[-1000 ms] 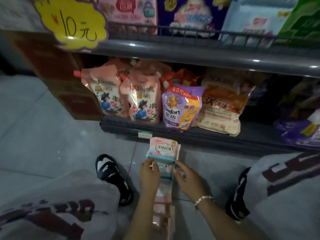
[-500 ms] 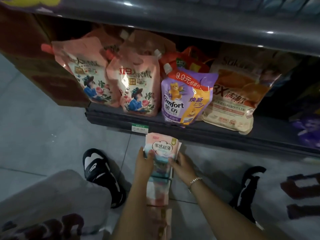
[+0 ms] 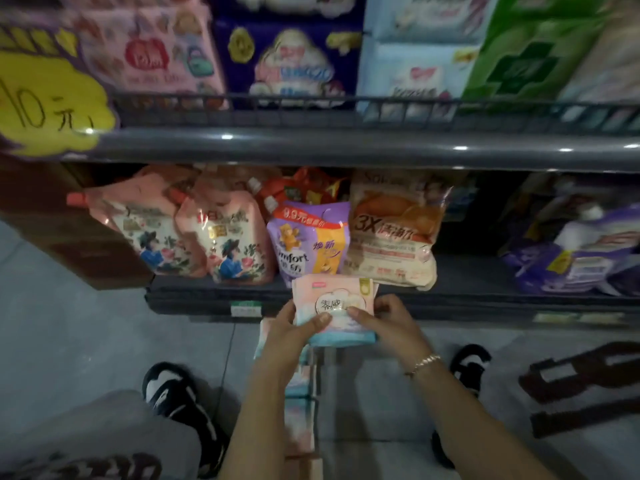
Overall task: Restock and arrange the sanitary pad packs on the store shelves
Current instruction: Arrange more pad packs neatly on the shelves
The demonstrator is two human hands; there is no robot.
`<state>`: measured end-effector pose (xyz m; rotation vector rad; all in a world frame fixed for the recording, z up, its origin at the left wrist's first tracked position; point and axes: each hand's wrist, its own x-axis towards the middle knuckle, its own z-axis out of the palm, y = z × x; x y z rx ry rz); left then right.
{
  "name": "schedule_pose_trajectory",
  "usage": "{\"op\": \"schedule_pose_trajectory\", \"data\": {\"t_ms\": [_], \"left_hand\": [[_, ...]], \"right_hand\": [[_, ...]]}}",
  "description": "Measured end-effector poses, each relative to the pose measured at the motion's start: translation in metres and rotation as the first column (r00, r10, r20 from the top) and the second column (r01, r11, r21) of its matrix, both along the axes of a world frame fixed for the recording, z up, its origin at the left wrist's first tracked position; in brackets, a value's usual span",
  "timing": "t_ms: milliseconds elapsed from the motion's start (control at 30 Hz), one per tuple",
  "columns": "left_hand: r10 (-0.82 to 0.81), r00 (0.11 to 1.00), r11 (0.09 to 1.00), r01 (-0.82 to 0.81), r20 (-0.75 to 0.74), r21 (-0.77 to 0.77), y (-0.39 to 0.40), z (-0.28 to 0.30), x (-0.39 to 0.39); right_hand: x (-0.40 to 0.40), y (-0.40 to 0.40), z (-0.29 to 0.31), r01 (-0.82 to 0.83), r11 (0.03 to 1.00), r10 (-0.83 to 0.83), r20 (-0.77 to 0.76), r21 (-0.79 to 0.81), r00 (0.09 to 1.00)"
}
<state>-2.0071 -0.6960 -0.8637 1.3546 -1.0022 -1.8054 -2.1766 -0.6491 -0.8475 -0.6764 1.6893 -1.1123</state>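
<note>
While the pad pack (image 3: 334, 308) was pinched at frame centre between the thumbs and curled fingers of the left hand (image 3: 294, 332) and right hand (image 3: 388, 322), the stack below (image 3: 301, 403) was left unsupported; it could probably be toppled by a knock.

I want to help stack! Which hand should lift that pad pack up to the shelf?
Probably the left hand: its thumb lies across the front of the pad pack and its fingers wrap behind. The right hand only pinches the pack's right edge, so it can steady.
</note>
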Motion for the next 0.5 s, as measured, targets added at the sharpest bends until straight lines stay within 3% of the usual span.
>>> {"op": "schedule_pose_trajectory", "data": {"t_ms": [100,200,333,433,500], "left_hand": [[-0.076,0.996,0.99,0.072,-0.037,-0.119,0.004,0.065,-0.043],[-0.211,0.977,0.948,0.2,-0.019,-0.249,0.007,0.129,-0.094],[-0.406,0.914,0.849,0.386,0.023,-0.36,0.016,0.209,-0.169],[-0.422,0.903,0.784,0.405,0.074,-0.471,0.022,0.255,-0.235],[-0.422,0.903,0.744,0.395,0.079,-0.539,0.023,0.277,-0.278]], "right_hand": [[-0.045,0.013,0.063,0.008,0.986,0.014,0.135,-0.167,0.991],[-0.099,0.035,0.131,0.005,0.955,0.033,0.124,-0.296,0.992],[-0.169,0.065,0.205,0.016,0.941,-0.04,-0.064,-0.337,0.997],[-0.225,0.084,0.253,0.003,0.941,-0.076,-0.205,-0.337,0.976],[-0.263,0.094,0.284,-0.042,0.962,-0.077,-0.415,-0.271,0.906]]}}
